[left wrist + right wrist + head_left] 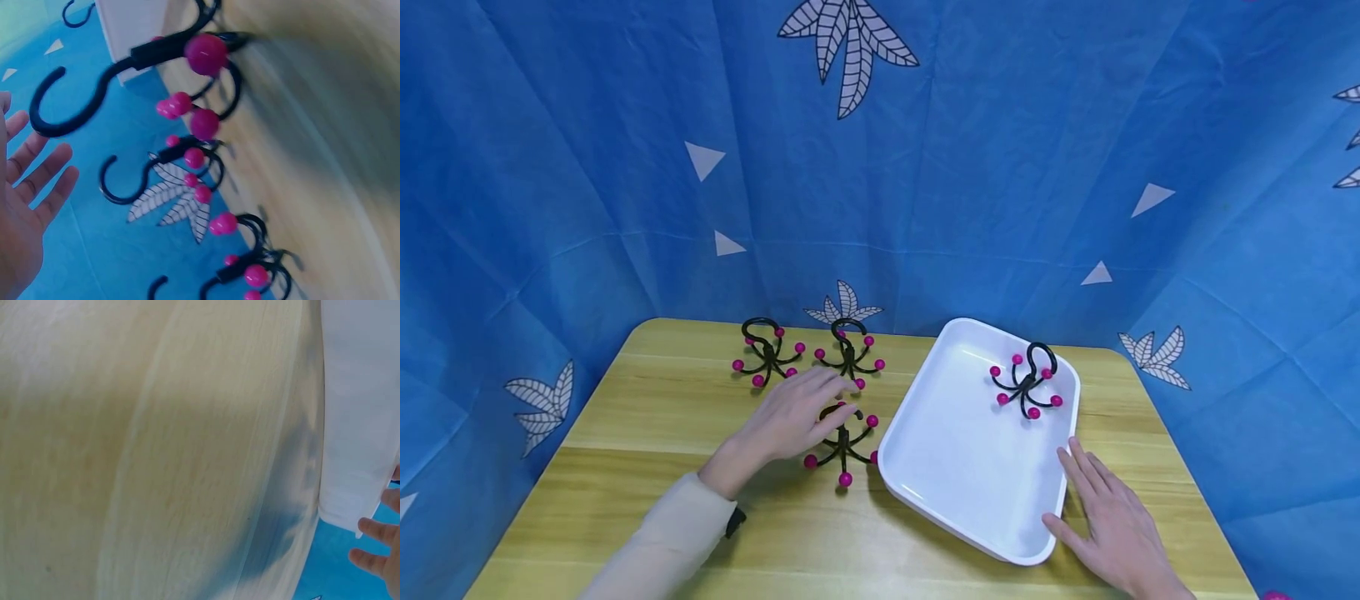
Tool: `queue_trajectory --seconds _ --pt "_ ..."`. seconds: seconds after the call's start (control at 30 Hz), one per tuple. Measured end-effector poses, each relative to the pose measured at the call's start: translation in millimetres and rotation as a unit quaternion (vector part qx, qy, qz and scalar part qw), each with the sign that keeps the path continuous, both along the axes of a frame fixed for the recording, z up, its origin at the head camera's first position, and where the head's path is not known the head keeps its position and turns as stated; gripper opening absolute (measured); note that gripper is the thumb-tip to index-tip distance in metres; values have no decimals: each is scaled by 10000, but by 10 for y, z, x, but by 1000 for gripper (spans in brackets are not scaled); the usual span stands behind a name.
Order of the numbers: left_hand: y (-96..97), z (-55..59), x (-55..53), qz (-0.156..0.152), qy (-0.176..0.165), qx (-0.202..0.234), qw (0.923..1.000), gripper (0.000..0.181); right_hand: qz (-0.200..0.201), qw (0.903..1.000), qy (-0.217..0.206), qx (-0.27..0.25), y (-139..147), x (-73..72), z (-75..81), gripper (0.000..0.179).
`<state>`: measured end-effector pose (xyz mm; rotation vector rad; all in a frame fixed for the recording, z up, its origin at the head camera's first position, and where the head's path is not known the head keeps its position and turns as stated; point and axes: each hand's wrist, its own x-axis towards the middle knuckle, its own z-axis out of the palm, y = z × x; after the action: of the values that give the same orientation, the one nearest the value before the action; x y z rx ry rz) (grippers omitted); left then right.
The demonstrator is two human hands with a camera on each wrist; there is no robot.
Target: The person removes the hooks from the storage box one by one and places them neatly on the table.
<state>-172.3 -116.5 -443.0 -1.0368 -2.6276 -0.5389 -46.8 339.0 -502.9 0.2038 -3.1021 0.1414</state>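
Note:
My left hand point(801, 412) hovers over the nearest of three black multi-arm hooks with pink ball tips on the table. That hook point(843, 442) stands upright with its curved top beside my thumb. In the left wrist view, my fingers point(47, 169) are spread behind the hook's curl point(59, 128), with nothing gripped. Two matching hooks, one at the left point(768, 354) and one beside it point(848, 360), stand further back. A fourth hook point(1026, 385) sits inside the white tray point(970, 450). My right hand point(1112, 525) has its fingers extended at the tray's right rim; contact is unclear.
The wooden table point(625, 467) carries the tray right of centre, set at a slant. A blue curtain point(1000, 167) with printed leaves and triangles hangs behind the table and along both sides.

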Motion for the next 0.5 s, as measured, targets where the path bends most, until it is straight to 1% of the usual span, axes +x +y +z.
queue_trajectory --seconds 0.3,0.5 --pt "324 198 2 -381 96 193 9990 30 2 10000 -14 0 -1 4 0 99" --pt "582 314 0 -720 331 305 9964 26 -9 10000 -41 18 -13 0 13 100"
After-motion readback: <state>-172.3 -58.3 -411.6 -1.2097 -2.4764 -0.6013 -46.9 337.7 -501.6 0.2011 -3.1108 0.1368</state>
